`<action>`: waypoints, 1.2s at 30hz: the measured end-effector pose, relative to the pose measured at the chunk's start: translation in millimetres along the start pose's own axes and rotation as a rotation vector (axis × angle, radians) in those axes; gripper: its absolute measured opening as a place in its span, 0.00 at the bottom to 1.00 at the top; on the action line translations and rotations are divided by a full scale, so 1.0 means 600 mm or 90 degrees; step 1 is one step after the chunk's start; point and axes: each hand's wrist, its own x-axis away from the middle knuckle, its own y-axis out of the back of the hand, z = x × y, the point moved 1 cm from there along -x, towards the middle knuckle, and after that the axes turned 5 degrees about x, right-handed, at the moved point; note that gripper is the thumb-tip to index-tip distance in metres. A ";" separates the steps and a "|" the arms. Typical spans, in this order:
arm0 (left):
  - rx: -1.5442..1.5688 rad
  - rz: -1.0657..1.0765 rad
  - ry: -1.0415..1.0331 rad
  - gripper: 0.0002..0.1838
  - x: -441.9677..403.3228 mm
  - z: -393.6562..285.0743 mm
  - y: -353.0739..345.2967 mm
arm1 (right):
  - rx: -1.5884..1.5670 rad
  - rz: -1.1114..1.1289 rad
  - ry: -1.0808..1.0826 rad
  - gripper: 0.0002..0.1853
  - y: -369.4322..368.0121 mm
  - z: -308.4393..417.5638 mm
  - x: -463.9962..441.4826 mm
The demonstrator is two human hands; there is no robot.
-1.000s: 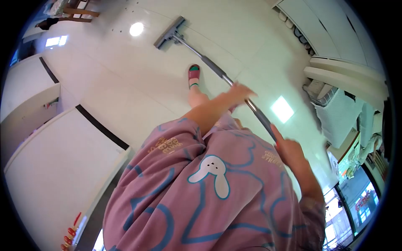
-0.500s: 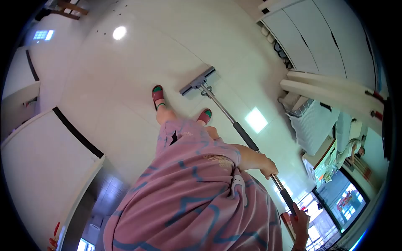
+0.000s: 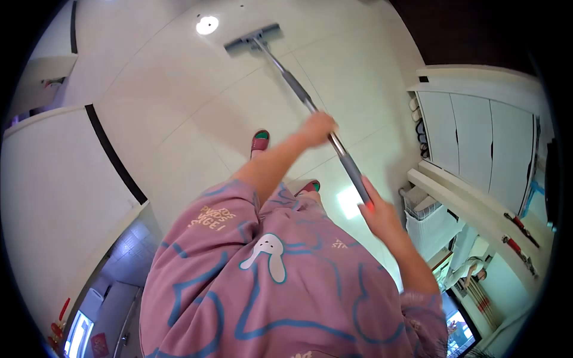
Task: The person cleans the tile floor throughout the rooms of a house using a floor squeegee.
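A mop [image 3: 285, 67] with a grey, bar-shaped head [image 3: 252, 39] slants across the view, its head on the floor ahead of me. My left hand [image 3: 318, 129] is closed round the metal pole between the two dark grey grips, slightly blurred. Higher on the pole, my right hand [image 3: 380, 213] wraps the upper grip near its end, with a finger lying along it. The underside of the mop head is hidden. Below the pole are my feet in dark red slippers [image 3: 260, 140].
Pale tiled floor [image 3: 197, 89] surrounds the mop, with small dark specks near the top. On the right stand a white cabinet [image 3: 471, 134] with shoes beneath it and a striped basket [image 3: 431, 227]. A white panel [image 3: 65, 167] with a black edge borders the left.
The mop head has slid forward and to the left across the floor. Both my hands have moved forward and leftward with the pole, still holding it, and the view has shifted.
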 end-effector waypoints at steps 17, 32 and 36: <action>-0.268 0.048 0.336 0.17 0.196 0.152 0.122 | 0.141 -0.002 0.182 0.38 -0.178 0.216 -0.257; 0.482 0.709 -0.234 0.38 0.270 -0.635 -0.501 | 0.217 0.185 -0.190 0.40 -0.226 -0.453 0.588; 0.712 0.784 -0.388 0.36 0.287 -0.807 -0.544 | 0.215 0.210 -0.344 0.19 -0.220 -0.503 0.782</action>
